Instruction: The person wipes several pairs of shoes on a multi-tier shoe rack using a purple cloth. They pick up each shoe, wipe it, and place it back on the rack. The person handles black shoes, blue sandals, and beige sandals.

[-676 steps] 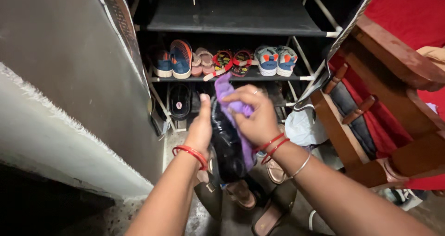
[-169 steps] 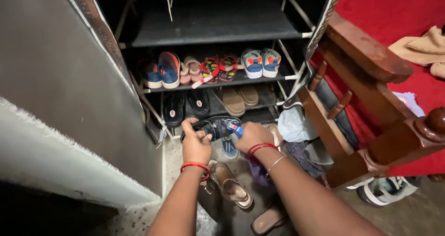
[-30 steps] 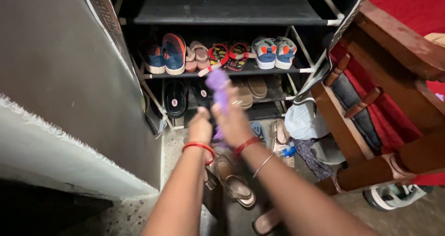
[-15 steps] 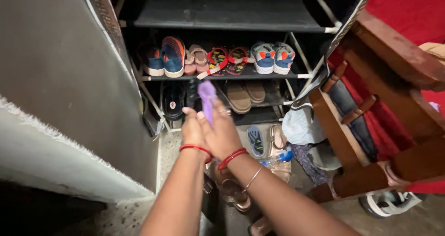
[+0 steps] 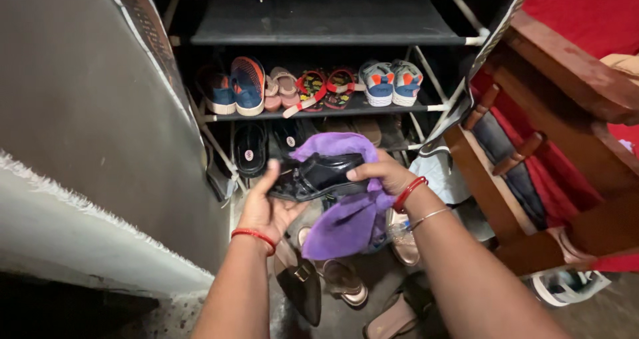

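Hands, item one: your left hand (image 5: 269, 206) cupped the black shoe (image 5: 318, 176) underneath before the shoe rack (image 5: 333, 29); your right hand (image 5: 379, 174) pinched shoe and purple cloth (image 5: 339, 222) together. Wiping needed that steady underside support.

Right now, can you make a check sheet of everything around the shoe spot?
Surface: speckled floor, shoes lying on it.
Job's things: shiny black shoe; purple cloth draped around it.
Clutter: tan sandals and a black shoe on the floor.
Grips: left hand holds the black shoe from below; right hand holds cloth and shoe.
Cables: nothing seen.
Surroundings: shoe rack with sneakers and sandals, grey wall, wooden frame with red cloth.
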